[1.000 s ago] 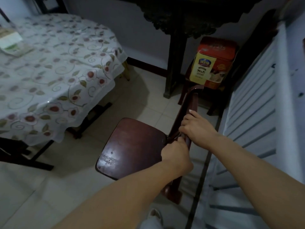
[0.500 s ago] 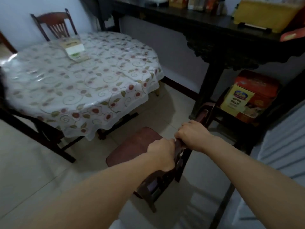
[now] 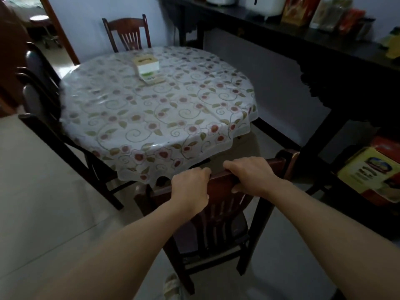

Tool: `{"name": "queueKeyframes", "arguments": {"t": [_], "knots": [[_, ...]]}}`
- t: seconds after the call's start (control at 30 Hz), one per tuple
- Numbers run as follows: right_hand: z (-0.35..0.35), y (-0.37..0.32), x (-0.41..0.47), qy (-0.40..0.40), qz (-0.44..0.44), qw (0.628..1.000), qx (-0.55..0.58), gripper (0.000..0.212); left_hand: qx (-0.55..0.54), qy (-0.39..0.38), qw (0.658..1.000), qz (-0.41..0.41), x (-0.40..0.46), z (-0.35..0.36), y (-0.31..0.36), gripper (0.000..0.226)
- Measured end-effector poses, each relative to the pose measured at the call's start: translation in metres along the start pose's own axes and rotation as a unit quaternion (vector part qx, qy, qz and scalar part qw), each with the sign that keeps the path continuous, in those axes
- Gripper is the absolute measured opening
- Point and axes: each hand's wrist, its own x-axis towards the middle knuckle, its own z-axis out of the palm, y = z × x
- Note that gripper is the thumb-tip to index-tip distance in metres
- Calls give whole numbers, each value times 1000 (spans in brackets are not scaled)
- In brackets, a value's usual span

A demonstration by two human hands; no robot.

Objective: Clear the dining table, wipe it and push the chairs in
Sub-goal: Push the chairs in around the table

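Both your left hand (image 3: 190, 189) and right hand (image 3: 252, 177) grip the glossy dark-wood chair (image 3: 218, 213) top rail, facing the round table (image 3: 151, 109) under its floral plastic cloth.

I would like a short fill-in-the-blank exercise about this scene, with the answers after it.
1. Both hands grip the top rail of a wooden ____.
2. The left hand and right hand hold the chair near the round ____.
3. The tablecloth has a ____ pattern.
4. A small box lies on the ____ side of the table.

Answers: chair; table; floral; far
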Motion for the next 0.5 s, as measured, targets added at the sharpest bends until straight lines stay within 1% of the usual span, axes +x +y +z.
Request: {"name": "queueKeyframes", "arguments": {"t": [0.1, 0.33, 0.5], "knots": [[-13, 7, 34, -9, 2, 1000, 6, 54, -8, 20, 1000, 15, 29, -9, -25, 29], [-37, 25, 109, -48, 14, 999, -2, 51, -9, 30, 999, 35, 97, -24, -70, 32], [-44, 39, 146, -42, 3, 999, -12, 52, -7, 33, 999, 30, 130, -29, -87, 32]]}}
